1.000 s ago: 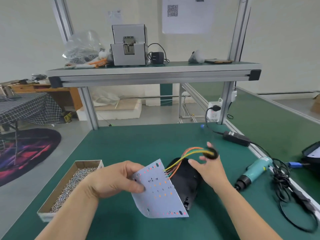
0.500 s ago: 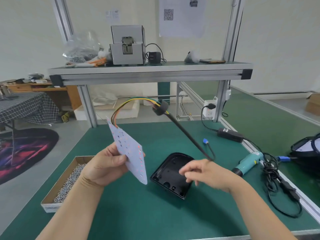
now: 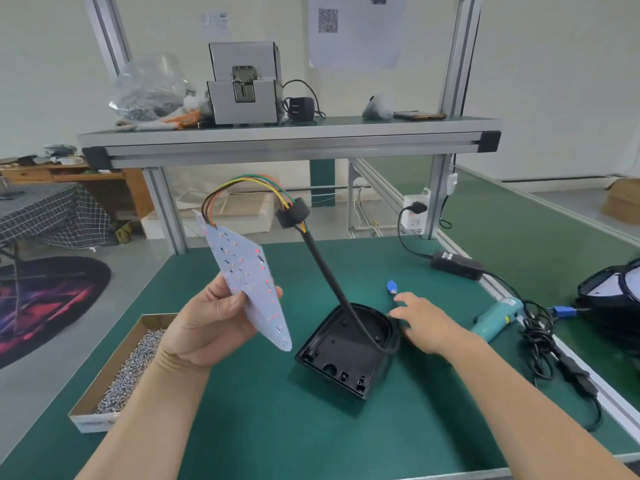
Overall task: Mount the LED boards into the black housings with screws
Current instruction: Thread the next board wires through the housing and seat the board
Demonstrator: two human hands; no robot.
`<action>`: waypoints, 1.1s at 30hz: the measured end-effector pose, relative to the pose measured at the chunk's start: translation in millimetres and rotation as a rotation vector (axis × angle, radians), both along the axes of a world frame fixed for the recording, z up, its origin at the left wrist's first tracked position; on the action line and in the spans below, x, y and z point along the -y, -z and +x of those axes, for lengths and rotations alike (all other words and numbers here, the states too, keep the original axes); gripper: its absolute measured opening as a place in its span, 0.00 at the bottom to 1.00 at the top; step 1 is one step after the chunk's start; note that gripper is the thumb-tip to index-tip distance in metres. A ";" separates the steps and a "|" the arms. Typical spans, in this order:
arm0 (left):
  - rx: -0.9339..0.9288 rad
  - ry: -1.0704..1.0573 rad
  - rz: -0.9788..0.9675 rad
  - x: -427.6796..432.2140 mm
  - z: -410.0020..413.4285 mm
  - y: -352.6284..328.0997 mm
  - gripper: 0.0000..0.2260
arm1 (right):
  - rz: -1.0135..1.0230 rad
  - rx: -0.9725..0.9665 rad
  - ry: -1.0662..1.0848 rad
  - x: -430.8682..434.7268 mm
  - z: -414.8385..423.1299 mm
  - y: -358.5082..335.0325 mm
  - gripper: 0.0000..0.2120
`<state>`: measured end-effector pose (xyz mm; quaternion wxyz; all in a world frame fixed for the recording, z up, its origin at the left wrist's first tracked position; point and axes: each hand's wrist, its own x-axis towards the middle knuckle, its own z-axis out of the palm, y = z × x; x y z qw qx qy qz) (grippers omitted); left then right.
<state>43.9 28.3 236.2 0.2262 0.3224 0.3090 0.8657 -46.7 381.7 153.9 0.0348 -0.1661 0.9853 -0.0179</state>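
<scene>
Left hand [image 3: 211, 327] pinching LED board [image 3: 247, 278] aloft at ten o'clock of black housing [image 3: 349, 355] to clear its cavity, right hand [image 3: 424, 322] at two o'clock, fingers loose, seemingly drawing cable [image 3: 325, 271] through rim.

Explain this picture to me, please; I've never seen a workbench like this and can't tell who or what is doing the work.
No machine here: a person wears a camera on the head, looking down at both bare hands over a green-topped bench. The left hand holds up a white LED board by its edge. Coloured wires join a black cable running down into the open black plastic housing on the bench. The right hand reaches beside the housing. A cardboard box of screws lies left, a teal electric screwdriver right.
</scene>
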 end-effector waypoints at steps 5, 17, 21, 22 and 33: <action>0.207 -0.306 -0.116 6.9 -9.0 29.7 0.21 | -0.528 -0.417 0.040 -4.2 3.7 -21.6 0.07; 0.661 -0.290 -0.234 -8.6 -2.5 87.6 0.16 | -1.190 -0.341 -0.015 75.3 64.0 -87.8 0.13; 0.660 -0.257 -0.173 -11.0 -2.7 96.6 0.15 | -1.172 -0.253 -0.032 91.2 68.5 -60.8 0.13; 0.652 -0.251 -0.155 -11.9 -2.9 98.0 0.14 | -1.124 -0.253 -0.042 93.6 70.1 -54.1 0.13; 0.687 -0.290 -0.148 -16.5 -2.4 99.5 0.23 | -0.933 -0.198 -0.104 93.2 88.5 -39.0 0.15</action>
